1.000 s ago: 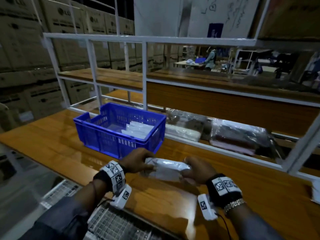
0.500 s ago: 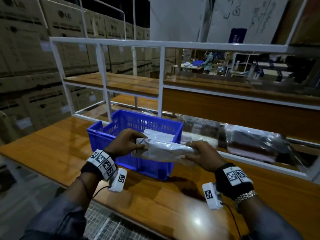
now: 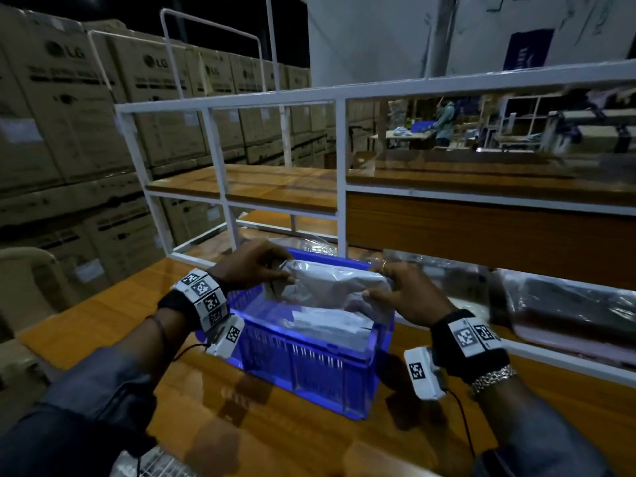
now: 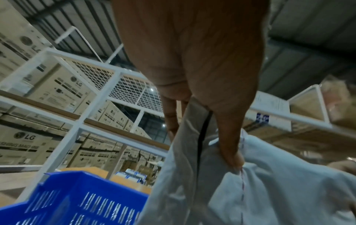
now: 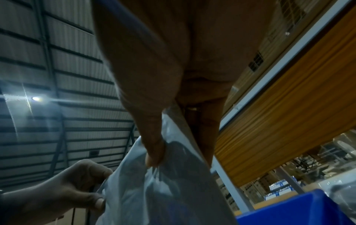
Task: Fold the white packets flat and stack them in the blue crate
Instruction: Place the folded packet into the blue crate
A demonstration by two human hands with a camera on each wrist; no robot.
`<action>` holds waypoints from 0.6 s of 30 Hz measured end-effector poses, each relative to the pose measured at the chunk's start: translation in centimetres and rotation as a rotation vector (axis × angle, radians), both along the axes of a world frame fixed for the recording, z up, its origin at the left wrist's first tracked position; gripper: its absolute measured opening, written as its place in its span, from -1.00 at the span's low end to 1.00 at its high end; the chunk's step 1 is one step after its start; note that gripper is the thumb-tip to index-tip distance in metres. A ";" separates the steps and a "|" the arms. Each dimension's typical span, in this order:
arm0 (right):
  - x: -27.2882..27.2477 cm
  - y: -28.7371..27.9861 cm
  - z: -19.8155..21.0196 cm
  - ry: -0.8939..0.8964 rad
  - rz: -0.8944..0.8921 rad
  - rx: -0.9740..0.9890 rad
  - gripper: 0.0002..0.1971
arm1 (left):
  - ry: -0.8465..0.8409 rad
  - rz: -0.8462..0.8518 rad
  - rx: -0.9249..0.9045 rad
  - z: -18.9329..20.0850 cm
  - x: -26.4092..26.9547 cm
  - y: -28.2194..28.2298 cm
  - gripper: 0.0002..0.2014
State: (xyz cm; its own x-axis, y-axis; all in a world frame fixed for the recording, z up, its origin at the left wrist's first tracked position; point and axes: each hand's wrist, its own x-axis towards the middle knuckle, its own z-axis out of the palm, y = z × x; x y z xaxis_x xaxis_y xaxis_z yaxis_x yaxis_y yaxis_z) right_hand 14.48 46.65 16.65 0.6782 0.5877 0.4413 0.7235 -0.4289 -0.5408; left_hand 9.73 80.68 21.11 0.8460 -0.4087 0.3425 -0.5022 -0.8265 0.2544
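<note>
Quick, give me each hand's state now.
Left hand: grips the left end of the white packet.
Right hand: grips the packet's right end, over the blue crate.

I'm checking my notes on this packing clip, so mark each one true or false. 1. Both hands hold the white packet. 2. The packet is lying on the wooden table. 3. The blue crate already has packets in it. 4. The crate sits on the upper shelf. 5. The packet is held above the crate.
1. True: the left hand and the right hand each grip an end of the white packet.
2. False: it is held in the air, clear of the wooden table.
3. True: white packets lie inside the blue crate.
4. False: the crate stands on the table, below the upper shelf.
5. True.
</note>
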 end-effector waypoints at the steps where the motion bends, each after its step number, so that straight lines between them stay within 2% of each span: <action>1: 0.7 0.3 0.0 0.016 0.025 -0.006 -0.87 | 0.008 0.007 0.042 -0.1 0.7 0.2 -0.53; 5: 3.7 1.0 -0.8 0.124 0.044 -0.118 -0.88 | 0.160 0.024 0.130 -0.5 3.7 1.1 -0.41; 8: 5.3 1.7 -0.8 0.112 0.018 -0.210 -0.72 | 0.239 0.049 0.193 -0.9 6.4 1.7 -0.67; 11: 7.2 2.6 0.0 0.098 -0.006 -0.262 -0.68 | 0.271 0.011 0.194 -0.1 8.9 2.0 -0.79; 13: 8.1 3.6 0.8 0.076 -0.029 -0.293 -0.64 | 0.259 -0.018 0.218 0.4 10.6 2.6 -0.81; 15: 8.6 4.7 1.8 0.093 -0.071 -0.366 -0.72 | 0.258 -0.067 0.275 0.4 12.1 3.1 -0.77; 18: 8.8 7.0 1.4 0.093 -0.104 -0.550 -0.70 | 0.354 -0.150 0.369 -1.4 14.0 4.1 -0.77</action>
